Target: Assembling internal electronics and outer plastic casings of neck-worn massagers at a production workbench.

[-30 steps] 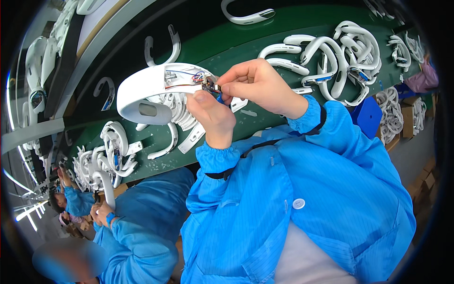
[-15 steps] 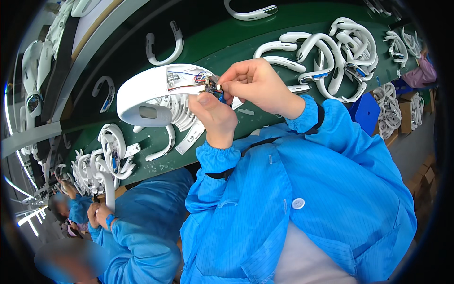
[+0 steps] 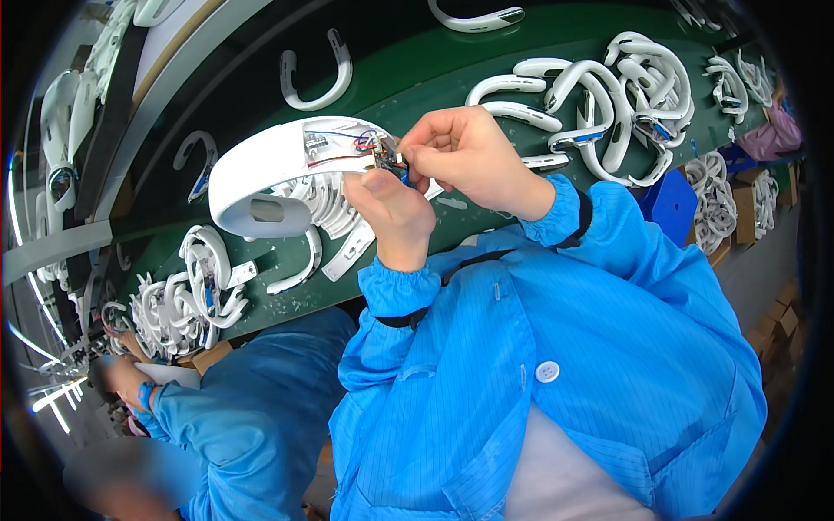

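A white curved neck fan housing (image 3: 248, 174) is raised above the green bench, its end section uncovered. Inside that end are a small circuit board (image 3: 388, 160) and thin red and blue wires (image 3: 365, 139). My left hand (image 3: 395, 213) grips this end from below, thumb just under the board. Close by, my right hand (image 3: 473, 161) has thumb and index finger pinched at the board's right edge. A small white piece shows by those fingertips; what they hold is too small to make out.
White curved parts (image 3: 326, 204) lie beneath the housing. Piles of white U-shaped neck fans stand left (image 3: 204, 278) and right (image 3: 625, 104). A blue bin (image 3: 671, 204) is at the right. A co-worker in blue (image 3: 252, 408) sits at my left.
The housing has shifted slightly left, my hands staying at the board. Loose white U-shaped pieces at the far side have moved right. The co-worker's hands have moved away left from an upright white piece.
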